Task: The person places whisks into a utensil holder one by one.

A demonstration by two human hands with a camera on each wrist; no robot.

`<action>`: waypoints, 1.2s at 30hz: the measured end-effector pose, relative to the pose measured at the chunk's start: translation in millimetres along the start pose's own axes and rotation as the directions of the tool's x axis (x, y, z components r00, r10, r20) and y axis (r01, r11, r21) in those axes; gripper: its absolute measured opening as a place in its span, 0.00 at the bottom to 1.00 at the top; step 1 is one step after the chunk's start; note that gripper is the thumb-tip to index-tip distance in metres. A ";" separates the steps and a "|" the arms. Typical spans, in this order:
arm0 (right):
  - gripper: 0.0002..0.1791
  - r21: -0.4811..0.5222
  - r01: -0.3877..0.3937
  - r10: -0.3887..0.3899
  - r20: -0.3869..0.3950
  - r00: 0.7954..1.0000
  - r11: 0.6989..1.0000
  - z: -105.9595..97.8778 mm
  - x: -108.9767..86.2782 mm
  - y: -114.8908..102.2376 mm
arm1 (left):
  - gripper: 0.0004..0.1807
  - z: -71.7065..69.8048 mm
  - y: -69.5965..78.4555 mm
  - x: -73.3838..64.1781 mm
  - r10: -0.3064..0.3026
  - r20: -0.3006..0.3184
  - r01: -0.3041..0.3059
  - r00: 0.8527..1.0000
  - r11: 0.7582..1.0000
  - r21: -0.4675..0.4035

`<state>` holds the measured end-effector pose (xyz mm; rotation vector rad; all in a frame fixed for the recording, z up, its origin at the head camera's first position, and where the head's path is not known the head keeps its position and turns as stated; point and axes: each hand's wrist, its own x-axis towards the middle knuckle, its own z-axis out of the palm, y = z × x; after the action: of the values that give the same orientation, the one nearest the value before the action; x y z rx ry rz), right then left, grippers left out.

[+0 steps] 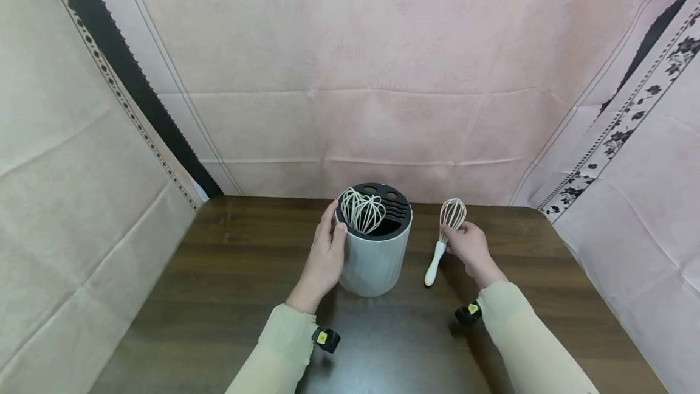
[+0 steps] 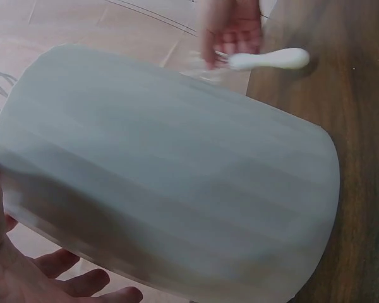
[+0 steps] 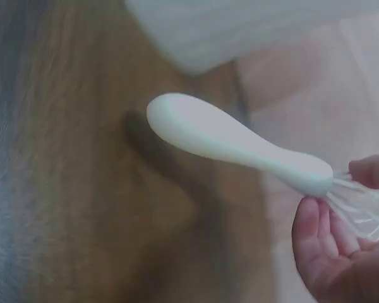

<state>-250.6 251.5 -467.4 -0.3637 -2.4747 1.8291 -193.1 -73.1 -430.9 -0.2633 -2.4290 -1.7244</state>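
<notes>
A light grey cylindrical utensil holder (image 1: 372,266) with a black slotted top (image 1: 396,211) stands in the middle of the table. White whisk heads (image 1: 362,210) poke out of its large opening, their handles hidden inside. My left hand (image 1: 326,254) cups the holder's left side near the rim, thumb toward the front; the left wrist view shows its fingers bent along the grey wall (image 2: 170,170). To the right of the holder, my right hand (image 1: 467,247) pinches another white whisk (image 1: 435,264) where wires meet handle. Its wire head points up and away, with the handle (image 3: 221,136) slanting down toward me.
The dark brown wooden table (image 1: 246,297) ends just behind the holder. Pale cloth hangs at the back (image 1: 350,78) and along both sides. A small black wrist device (image 1: 326,339) sits at each sleeve cuff.
</notes>
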 end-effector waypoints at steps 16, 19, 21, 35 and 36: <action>0.27 0.184 0.557 -0.542 -0.127 0.831 0.810 -25.2 -84.6 -127.1 | 0.27 -4.3 0.0 -0.9 0.020 -0.006 -0.020 1.000 1.000 0.006; 0.26 0.246 0.601 -0.584 -0.146 0.799 0.760 -22.9 -90.5 -135.7 | 0.27 -5.1 0.1 -0.9 0.015 -0.002 -0.015 1.000 1.000 0.000; 0.26 0.274 0.626 -0.608 -0.159 0.778 0.730 -20.6 -93.3 -139.9 | 0.28 -5.1 0.4 -0.7 0.012 0.001 -0.012 1.000 1.000 -0.002; 0.28 0.452 0.656 -0.664 -0.169 0.729 0.605 7.2 -101.7 -151.1 | 0.28 -2.5 1.4 0.5 0.022 0.007 -0.022 1.000 1.000 0.010; 0.28 0.441 0.654 -0.664 -0.158 0.731 0.615 9.6 -101.5 -150.4 | 0.28 -2.1 1.3 0.4 0.021 0.009 -0.021 1.000 1.000 0.010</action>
<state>-178.0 179.4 -317.3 0.5400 -1.6786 1.9441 -193.2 -74.7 -428.9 -0.2951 -2.4319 -1.7053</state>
